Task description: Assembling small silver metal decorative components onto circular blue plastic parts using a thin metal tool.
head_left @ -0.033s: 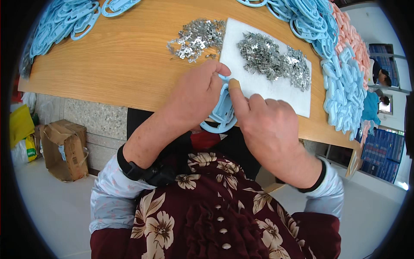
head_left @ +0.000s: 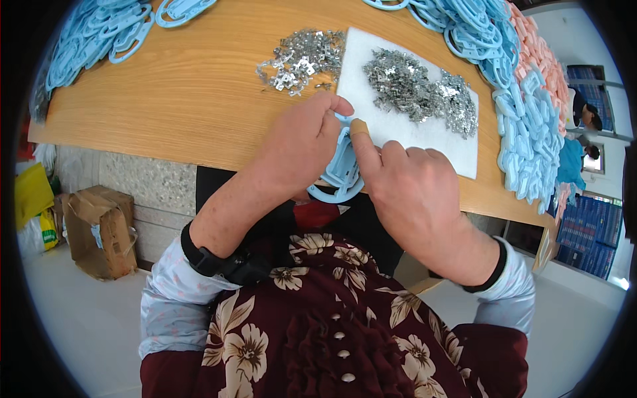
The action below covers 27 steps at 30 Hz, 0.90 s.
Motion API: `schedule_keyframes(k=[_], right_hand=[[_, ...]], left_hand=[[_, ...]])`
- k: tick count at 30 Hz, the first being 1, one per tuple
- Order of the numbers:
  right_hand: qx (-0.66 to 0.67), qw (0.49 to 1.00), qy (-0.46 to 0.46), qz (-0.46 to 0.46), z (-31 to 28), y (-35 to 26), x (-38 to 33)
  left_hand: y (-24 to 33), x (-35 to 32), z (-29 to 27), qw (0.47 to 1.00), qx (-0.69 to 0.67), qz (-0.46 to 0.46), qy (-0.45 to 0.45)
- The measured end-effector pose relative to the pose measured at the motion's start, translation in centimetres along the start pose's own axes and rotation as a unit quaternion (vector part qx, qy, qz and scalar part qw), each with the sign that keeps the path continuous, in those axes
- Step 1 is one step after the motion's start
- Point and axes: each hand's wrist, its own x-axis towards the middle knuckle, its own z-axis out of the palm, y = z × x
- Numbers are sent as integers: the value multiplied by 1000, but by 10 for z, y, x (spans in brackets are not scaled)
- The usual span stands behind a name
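A light-blue plastic frame [head_left: 343, 169] with a rounded loop end juts over the table's near edge. My left hand [head_left: 302, 142] is closed on its left side, thumb at the top end. From the right, my right hand [head_left: 415, 192] grips the same piece, its tan-wrapped fingertip pressed near the top and the other fingers curled. Both hands cover much of the frame, so I cannot make out whether a metal clip is under the fingertip. Beyond them, small metal clips [head_left: 401, 83] are heaped on a white foam sheet [head_left: 355, 79], with a looser pile of metal pieces [head_left: 302, 63] to its left.
Blue plastic frames [head_left: 99, 36] are stacked at the far left, and more blue frames [head_left: 471, 33] at the far right. Beside those lie pink pieces [head_left: 537, 50] and smaller pale-blue pieces [head_left: 524, 139]. A cardboard box [head_left: 99, 232] stands on the floor at left.
My right forearm has shifted very slightly to the right. Both hands stay on the blue frame.
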Motion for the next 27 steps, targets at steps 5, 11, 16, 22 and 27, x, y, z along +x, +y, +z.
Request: schedule_keyframes(k=[5, 11, 16, 22, 27], right_hand=[[104, 994, 16, -30, -3, 23, 1], [605, 757, 60, 239, 37, 16, -11], [829, 491, 10, 266, 47, 11, -14], [799, 528, 38, 287, 47, 19, -14], [535, 806, 140, 209, 57, 32, -23]], left_hand=[[0, -2, -7, 997, -65, -27, -20], [1, 0, -11, 974, -218, -16, -56], [7, -7, -6, 965, -240, -45, -92], [19, -10, -6, 958, -244, -64, -136], [10, -1, -6, 987, -116, -31, -108]])
